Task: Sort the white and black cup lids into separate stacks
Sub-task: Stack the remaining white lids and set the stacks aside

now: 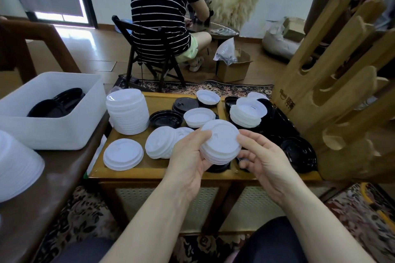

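Above tray (149, 172): white lid stack (221, 142) btwn L hand (189, 156) & R hand (264, 157)

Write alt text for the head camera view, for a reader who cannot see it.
Two hands hold a short stack of white lids above a low wooden table: the left hand grips one side, the right hand touches the other. Below lie loose white and black lids and a tall white lid stack.

Lid stack (127, 111) on table (162, 172), right of bin (53, 132).
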The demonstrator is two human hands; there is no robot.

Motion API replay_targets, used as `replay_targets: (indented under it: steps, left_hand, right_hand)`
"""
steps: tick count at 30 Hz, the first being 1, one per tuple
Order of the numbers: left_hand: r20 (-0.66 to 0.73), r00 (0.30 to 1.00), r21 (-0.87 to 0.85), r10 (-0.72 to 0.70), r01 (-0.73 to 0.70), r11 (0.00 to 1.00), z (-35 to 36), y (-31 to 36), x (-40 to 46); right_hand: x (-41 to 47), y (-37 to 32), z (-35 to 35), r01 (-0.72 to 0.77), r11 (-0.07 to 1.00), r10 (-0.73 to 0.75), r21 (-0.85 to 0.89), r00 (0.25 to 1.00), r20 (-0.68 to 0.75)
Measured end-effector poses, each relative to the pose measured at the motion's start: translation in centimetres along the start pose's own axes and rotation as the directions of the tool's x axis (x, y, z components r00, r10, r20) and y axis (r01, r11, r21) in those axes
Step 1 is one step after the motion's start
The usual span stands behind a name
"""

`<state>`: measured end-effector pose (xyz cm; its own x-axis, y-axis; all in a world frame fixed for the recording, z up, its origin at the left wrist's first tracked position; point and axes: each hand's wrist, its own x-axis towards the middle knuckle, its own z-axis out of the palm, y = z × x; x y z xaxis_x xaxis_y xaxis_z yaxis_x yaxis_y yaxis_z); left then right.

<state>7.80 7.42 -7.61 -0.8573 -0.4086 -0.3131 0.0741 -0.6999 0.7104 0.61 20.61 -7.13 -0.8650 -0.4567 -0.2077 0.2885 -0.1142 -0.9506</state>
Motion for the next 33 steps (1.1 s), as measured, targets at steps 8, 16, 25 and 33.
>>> replay_targets:
  steps: [8, 16, 25, 33]
  left_hand:
    - [-0.002, 1.000, -0.023, 0.003, -0.003, 1.000, -0.2, 0.4, -0.3]
    - [-0.042, 0.998, 0.114, 0.042, -0.037, 0.993, -1.4, 1.6, -0.7]
    - [-0.426, 0.869, -0.071, 0.251, -0.308, 0.949, -7.4, 7.3, -2.7]
    - [-0.451, 0.876, -0.226, 0.172, -0.298, 0.927, -8.6, 8.0, -2.8]
  right_hand:
    - [0.1, -0.2, 0.4, 0.012, 0.999, -0.008, -0.039, 0.997, 0.081]
    - [0.8, -0.4, 1.8, 0.005, 0.996, 0.012, -0.090, 0.981, 0.194]
    - [5.6, -1.5, 5.5, 0.519, 0.586, -0.374, -0.622, 0.855, 0.361]
    - [8.2, 1.7, 9.5, 0.661, 0.026, -0.040, -0.750, 0.751, 0.659]
